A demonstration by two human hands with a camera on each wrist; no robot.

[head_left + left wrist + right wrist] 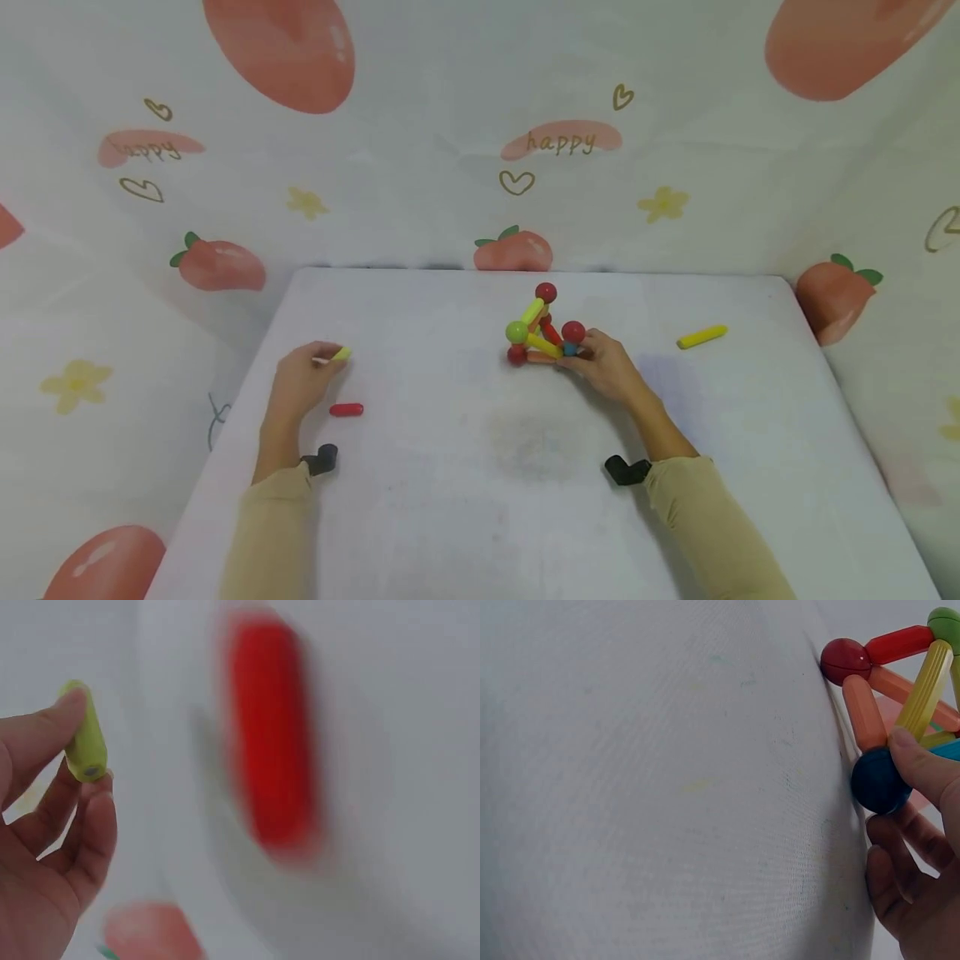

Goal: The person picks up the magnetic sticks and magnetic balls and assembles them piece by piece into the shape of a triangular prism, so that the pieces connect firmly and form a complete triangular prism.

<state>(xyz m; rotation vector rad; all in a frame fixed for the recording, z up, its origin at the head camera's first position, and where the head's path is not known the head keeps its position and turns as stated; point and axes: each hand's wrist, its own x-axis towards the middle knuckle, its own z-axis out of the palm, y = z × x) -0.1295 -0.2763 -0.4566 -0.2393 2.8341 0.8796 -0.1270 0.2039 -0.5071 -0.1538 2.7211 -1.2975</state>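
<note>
My left hand pinches a short yellow-green magnetic rod between thumb and fingers, above the left side of the table. Just below that hand lies a red magnetic rod, large and blurred in the left wrist view. Right of centre stands a frame of coloured magnetic rods and balls, with a green ball and a red ball at its upper corners. At the frame's near right corner, my right hand grips the dark blue ball, its thumb against the foot of a yellow rod.
A longer yellow rod lies at the right of the white table. Behind the table hangs a white cloth printed with fruit and flowers. Dark wrist-camera mounts stick out inward from both sleeves.
</note>
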